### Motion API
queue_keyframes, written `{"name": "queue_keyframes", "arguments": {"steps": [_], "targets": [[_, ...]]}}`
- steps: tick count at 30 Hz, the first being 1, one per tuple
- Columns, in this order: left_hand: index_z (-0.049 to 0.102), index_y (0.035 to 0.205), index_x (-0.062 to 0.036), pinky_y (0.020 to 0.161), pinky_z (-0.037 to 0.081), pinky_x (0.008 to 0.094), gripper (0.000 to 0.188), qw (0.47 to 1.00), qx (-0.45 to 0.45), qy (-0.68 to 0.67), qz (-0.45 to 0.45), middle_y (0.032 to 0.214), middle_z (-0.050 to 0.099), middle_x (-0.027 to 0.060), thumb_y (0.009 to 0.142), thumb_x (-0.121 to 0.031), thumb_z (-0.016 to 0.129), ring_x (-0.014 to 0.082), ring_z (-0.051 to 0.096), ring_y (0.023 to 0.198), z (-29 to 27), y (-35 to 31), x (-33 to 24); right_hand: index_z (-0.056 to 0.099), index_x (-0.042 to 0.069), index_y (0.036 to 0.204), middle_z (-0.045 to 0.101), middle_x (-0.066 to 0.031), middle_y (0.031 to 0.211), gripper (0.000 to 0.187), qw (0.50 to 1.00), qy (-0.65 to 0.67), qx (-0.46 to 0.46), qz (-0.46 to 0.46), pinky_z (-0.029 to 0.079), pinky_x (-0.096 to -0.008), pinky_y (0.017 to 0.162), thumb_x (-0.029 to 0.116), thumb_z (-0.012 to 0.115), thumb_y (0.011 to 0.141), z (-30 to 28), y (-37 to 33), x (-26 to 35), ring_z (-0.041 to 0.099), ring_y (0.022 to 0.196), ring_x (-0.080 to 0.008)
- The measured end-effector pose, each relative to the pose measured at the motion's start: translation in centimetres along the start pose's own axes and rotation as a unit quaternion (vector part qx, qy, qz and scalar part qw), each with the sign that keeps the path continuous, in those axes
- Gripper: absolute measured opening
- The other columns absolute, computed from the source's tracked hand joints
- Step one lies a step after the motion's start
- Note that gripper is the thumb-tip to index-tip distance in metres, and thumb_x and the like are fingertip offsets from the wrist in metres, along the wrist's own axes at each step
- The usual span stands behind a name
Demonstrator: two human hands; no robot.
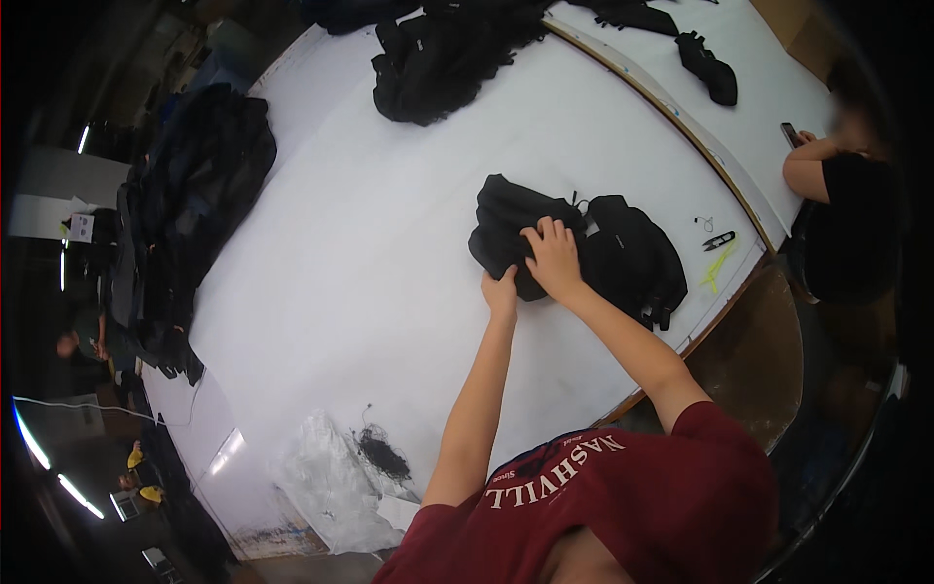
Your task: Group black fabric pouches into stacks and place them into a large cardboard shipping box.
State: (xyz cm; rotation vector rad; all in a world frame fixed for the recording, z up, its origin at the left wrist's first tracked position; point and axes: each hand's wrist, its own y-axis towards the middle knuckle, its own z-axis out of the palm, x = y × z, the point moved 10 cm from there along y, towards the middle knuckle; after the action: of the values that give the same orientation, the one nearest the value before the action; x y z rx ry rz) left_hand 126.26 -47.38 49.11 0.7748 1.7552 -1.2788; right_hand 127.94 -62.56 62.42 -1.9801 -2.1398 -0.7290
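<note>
**Both hands on black bag, mid-table**

So, left to right. Far left: a heap of dark bags (195, 185) piled along the table's left edge, probably parked as stock, well apart from the work. Near the lower edge: a crumpled clear plastic sheet (331, 482) with a small tangle of black thread (382, 453) beside it, likely trimmings pushed aside.

Centre is bare white table (389, 253), lots of open room for sliding or turning the piece toward the left.

Left hand (502, 291): fingers curled at the near edge of the black bag (511, 229), seemingly pinching its fabric; the exact grip is hidden by the hand itself. Right hand (552, 258): flat, fingers spread, pressing on top of the same bag. My read is 1 hand pins while the other tugs an edge. The bag lies past mid-table, to the right.

Touching it on the right: a 2nd black bag (632, 258), straps toward the near edge. Room is tighter here; the table edge runs just beyond.

Right again: small snips (719, 239) and a yellow-green strip (717, 268), near the edge, within reach of the right hand, apart from both bags.

Top: another black heap (438, 58), plus a dark piece (710, 66) on the adjoining table.

Far right: another person's arm (808, 165) rests at that table, holding a phone (790, 134), clear of the work.
</note>
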Motion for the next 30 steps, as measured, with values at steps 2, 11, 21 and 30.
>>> {"name": "queue_keyframes", "arguments": {"steps": [2,11,21,30], "targets": [[0.054,0.114,0.0068,0.088,0.045,0.0354,0.040,1.000,0.009,-0.002,0.020,0.108,0.062,0.0186,0.079,-0.009,0.067,0.0264,0.060,0.101,-3.3,-0.8,-0.1,0.063,0.012,0.103,0.050,-0.0057,0.096,0.036,0.999,0.026,-0.046,-0.007,0.040,-0.0368,0.080,0.013,0.072,0.068,-1.3,0.4,-0.6,0.048,0.096,-0.0244],[0.028,0.144,-0.0156,0.092,0.046,0.0335,0.074,0.974,-0.067,0.020,0.214,0.126,0.052,0.0137,0.079,0.006,0.057,0.0262,0.052,0.115,-15.5,-12.6,-4.6,0.068,0.012,0.111,0.058,-0.0017,0.092,0.031,0.984,0.097,-0.147,0.007,0.047,-0.0314,0.071,0.010,0.067,0.081,-6.1,-2.2,-2.3,0.052,0.085,-0.0216],[0.070,0.095,-0.0026,0.088,0.042,0.0250,0.026,0.996,0.074,0.052,0.022,0.095,0.068,0.0044,0.081,0.001,0.049,0.0144,0.059,0.094,-18.4,-19.0,2.2,0.059,0.016,0.124,0.050,-0.0061,0.076,0.038,0.969,0.139,-0.204,0.028,0.044,-0.0316,0.064,0.012,0.064,0.086,-9.0,-5.8,-2.8,0.047,0.069,-0.0207],[0.065,0.107,0.0006,0.089,0.040,0.0272,0.047,0.997,0.045,0.029,0.047,0.106,0.060,0.0084,0.094,-0.043,0.052,0.0181,0.054,0.103,-18.3,-18.8,-2.7,0.056,0.008,0.121,0.056,0.0024,0.083,0.029,0.704,0.673,0.189,0.127,0.040,-0.0204,0.079,0.012,0.056,0.093,1.9,-13.1,8.1,0.053,0.082,-0.0070]]}}
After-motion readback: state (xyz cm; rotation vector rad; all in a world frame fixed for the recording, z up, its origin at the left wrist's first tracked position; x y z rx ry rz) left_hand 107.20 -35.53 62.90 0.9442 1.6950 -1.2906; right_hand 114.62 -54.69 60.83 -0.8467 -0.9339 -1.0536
